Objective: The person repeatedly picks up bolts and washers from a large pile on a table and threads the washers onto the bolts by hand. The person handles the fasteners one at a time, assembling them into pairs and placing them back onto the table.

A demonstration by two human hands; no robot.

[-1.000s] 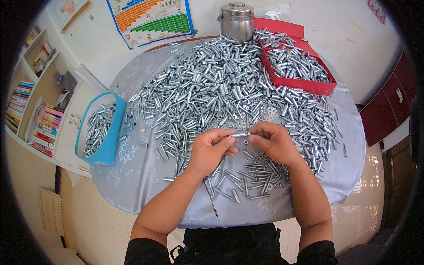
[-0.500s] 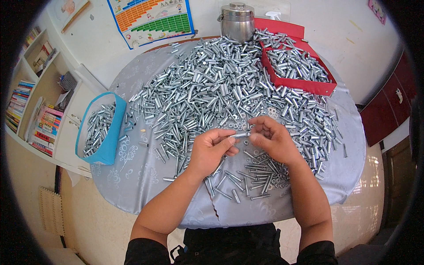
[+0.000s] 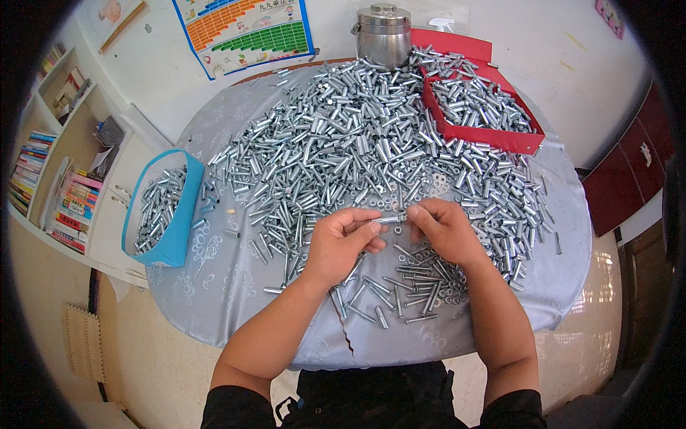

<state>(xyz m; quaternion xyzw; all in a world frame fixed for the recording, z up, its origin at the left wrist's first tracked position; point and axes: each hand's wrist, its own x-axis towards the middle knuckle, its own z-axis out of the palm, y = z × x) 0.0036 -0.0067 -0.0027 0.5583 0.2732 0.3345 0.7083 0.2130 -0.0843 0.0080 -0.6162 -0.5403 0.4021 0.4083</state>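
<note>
Both hands [image 3: 389, 236] pinch one bolt [image 3: 389, 219] above the table's near edge [image 3: 400, 350].

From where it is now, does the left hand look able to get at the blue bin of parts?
Probably yes. The left hand is pinching a small metal part, but only low scattered pieces lie between it and the blue bin, which stands open-topped at the table's left edge.

A room in a home used for piecework. A round table [image 3: 214, 286] with a silvery patterned cloth is heaped with small metal bolts and sleeves [image 3: 343, 143], beside a blue bin [image 3: 179, 236] and a red tray [image 3: 493, 136] of them. A child's colourful learning chart [image 3: 243, 32] lies on the pale floor, and a white bookshelf [image 3: 64, 179] holds books.
</note>
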